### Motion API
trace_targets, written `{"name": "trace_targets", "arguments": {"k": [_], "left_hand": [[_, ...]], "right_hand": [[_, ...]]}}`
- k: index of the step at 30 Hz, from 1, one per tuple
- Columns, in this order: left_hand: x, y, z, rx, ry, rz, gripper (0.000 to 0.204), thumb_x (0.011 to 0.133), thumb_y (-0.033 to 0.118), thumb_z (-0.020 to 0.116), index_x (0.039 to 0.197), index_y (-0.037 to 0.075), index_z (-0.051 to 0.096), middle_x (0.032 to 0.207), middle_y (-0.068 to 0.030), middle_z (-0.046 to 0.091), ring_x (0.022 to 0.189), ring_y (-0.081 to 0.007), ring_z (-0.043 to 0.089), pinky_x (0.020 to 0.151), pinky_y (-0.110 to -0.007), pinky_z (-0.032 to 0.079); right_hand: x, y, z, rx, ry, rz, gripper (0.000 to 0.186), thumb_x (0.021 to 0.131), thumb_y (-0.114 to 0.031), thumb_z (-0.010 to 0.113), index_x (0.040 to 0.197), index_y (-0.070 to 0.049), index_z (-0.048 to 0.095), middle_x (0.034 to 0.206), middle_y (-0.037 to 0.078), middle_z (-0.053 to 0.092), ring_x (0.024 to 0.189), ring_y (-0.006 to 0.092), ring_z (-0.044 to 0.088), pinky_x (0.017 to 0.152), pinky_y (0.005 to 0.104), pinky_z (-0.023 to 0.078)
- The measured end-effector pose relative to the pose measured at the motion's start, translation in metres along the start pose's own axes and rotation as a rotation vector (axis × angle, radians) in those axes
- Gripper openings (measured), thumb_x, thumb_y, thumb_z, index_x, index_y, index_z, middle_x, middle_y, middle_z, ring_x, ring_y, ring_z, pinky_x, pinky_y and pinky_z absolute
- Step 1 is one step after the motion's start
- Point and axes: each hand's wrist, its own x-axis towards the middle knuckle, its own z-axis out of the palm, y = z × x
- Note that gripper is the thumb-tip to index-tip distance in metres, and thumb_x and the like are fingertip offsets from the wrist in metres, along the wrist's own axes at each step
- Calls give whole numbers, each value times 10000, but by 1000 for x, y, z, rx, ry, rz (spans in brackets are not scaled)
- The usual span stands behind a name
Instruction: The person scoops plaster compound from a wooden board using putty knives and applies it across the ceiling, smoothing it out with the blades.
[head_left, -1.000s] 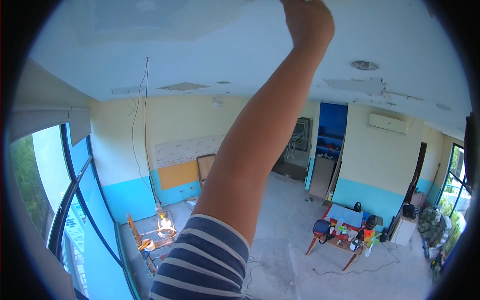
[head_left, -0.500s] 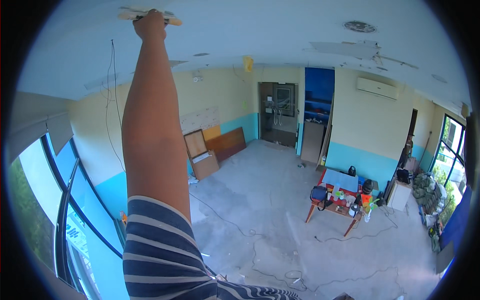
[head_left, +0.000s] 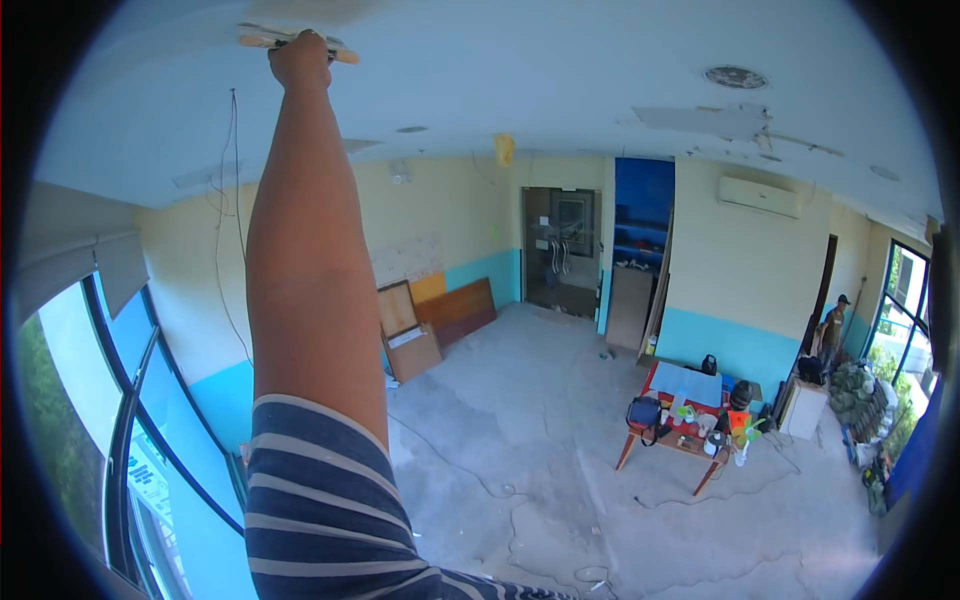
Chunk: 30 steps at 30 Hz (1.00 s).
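My left hand (head_left: pixel 301 62), at the end of my raised bare arm, is closed around a flat trowel (head_left: pixel 343 55). Pale, wood-coloured ends of the trowel stick out on both sides of my fist. It is up against or just under the white ceiling (head_left: pixel 480 70); I cannot tell whether it touches. A brownish smear (head_left: pixel 315 10) shows on the ceiling just beyond it. My right hand is out of the picture.
Below are a cluttered table (head_left: pixel 690 440), cables (head_left: pixel 500 490) on the concrete floor and boards (head_left: pixel 455 310) leaning on the wall. Wires (head_left: pixel 237 170) hang at left beside windows. A person (head_left: pixel 833 330) stands far right near heaped sacks (head_left: pixel 860 395). Ceiling openings (head_left: pixel 735 77) show at right.
My left hand and the trowel have shifted slightly down in the picture, and the whole room has shifted down too. The person at far right now shows more fully.
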Motion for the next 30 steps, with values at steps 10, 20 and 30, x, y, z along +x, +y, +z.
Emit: {"name": "trace_targets", "arguments": {"k": [10,20,30], "left_hand": [[-20,22,24,-539,18,-212,576,834,101,635,1288,-72,326,1198,-189,550,994,-281,627,768,-344,560],[-58,113,55,-538,63,-98,602,806,99,654,1241,-55,267,1141,-224,522,972,-277,603,796,-368,515],[-135,244,96,-645,41,-59,640,778,67,714,1248,-42,293,1163,-236,520,975,-324,609,698,-423,556]], "right_hand": [[-8,-31,15,-38,-2,-44,374,941,-340,547,1192,-63,552,1013,109,609,841,240,579,685,330,487],[-6,-57,15,-44,-53,-131,398,939,-317,547,1229,-46,539,1100,143,602,952,286,572,803,367,472],[-20,-65,-24,-74,-108,-341,424,937,-294,546,1267,-29,526,1188,177,595,1064,332,565,922,404,456]]}}
